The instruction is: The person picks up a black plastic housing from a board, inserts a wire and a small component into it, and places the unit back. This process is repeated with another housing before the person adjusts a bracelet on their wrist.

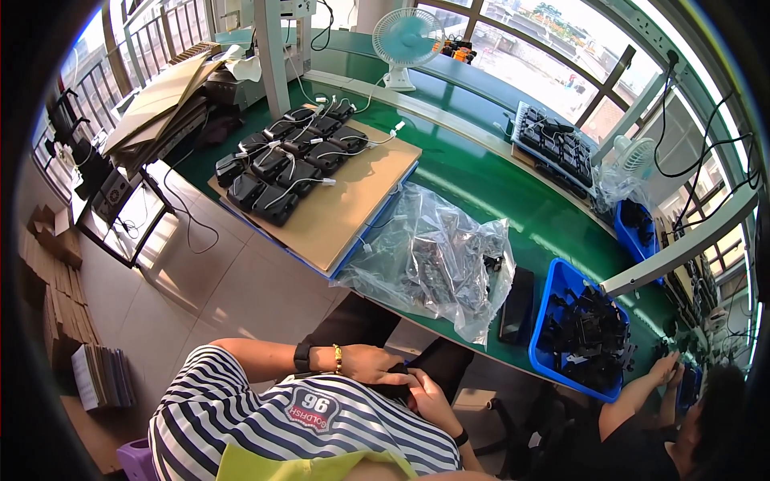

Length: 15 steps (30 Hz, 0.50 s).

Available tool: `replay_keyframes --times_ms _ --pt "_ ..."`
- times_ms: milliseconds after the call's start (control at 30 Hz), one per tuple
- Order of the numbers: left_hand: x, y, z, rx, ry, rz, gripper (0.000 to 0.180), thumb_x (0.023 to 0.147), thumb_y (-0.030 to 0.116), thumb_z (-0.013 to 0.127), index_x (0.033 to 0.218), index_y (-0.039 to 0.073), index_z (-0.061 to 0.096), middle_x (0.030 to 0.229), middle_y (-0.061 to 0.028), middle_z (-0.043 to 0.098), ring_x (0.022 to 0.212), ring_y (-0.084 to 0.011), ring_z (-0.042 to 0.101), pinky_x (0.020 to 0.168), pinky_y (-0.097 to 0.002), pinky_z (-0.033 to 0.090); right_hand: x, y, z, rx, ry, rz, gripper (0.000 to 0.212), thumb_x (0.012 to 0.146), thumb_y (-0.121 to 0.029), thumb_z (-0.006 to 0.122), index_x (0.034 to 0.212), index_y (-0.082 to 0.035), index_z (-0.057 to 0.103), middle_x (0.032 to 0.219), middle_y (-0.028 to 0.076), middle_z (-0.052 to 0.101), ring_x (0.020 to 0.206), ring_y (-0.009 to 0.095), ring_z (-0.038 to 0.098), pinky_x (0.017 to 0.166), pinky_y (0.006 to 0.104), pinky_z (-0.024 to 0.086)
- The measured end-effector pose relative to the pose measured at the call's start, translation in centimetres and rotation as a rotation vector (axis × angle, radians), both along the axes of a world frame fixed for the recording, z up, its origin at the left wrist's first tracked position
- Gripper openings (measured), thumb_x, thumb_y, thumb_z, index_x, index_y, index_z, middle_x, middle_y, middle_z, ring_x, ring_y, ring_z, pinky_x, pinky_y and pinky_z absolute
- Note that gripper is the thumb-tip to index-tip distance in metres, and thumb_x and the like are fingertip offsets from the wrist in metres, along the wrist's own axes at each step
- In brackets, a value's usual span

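Observation:
In front of my striped shirt, low over my lap, my two hands meet. My left hand (pixel 367 365), below a dark watch and a gold bracelet, has its fingers curled over a small black part (pixel 393 380). Against it rests my right hand (pixel 429 398), its fingers bent round the same part. My fingers cover most of that part, so its kind does not show. Beyond my hands, a clear plastic bag (pixel 449 256) lies crumpled at the green table's near edge, with dark pieces inside. A flat black object (pixel 518 306) lies to its right.
Black housings with white-plugged cables (pixel 281 164) sit in rows on a cardboard sheet (pixel 365 188) at left. A blue bin (pixel 540 321) of black parts stands at right. A fan (pixel 407 40) and a filled tray (pixel 553 144) are farther back. A co-worker's hands (pixel 664 369) work at lower right.

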State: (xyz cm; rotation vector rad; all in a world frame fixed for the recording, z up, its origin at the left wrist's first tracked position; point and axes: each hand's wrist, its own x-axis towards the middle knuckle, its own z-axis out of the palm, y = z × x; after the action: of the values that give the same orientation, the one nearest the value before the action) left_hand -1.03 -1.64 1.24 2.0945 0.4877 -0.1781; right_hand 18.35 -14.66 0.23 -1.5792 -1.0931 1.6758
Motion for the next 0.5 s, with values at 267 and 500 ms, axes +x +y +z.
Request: replay_keyframes --times_ms 267,500 --pt "1.0 0.7 1.1 -0.053 0.143 -0.045 0.069 0.100 0.062 0.040 0.122 -0.002 0.057 0.108 -0.0300 0.065 0.099 -0.0455 0.064 0.088 -0.0492 0.050 0.2 0.0 -0.3 -0.067 0.160 -0.080 0.037 0.101 -0.012 0.046 0.137 -0.005 0.050 0.085 0.002 0.058 0.067 0.008 0.052 0.063 0.0224 0.044" --pt "-0.1 0.9 0.9 -0.079 0.000 0.021 0.073 0.099 0.065 0.039 0.112 -0.004 0.058 0.097 -0.0303 0.066 0.091 -0.0464 0.064 0.082 -0.0499 0.051 0.7 -0.2 0.6 -0.134 0.270 -0.068 0.036 0.105 -0.022 0.047 0.137 -0.005 0.050 0.079 0.000 0.056 0.066 0.007 0.051 0.062 0.0205 0.044"
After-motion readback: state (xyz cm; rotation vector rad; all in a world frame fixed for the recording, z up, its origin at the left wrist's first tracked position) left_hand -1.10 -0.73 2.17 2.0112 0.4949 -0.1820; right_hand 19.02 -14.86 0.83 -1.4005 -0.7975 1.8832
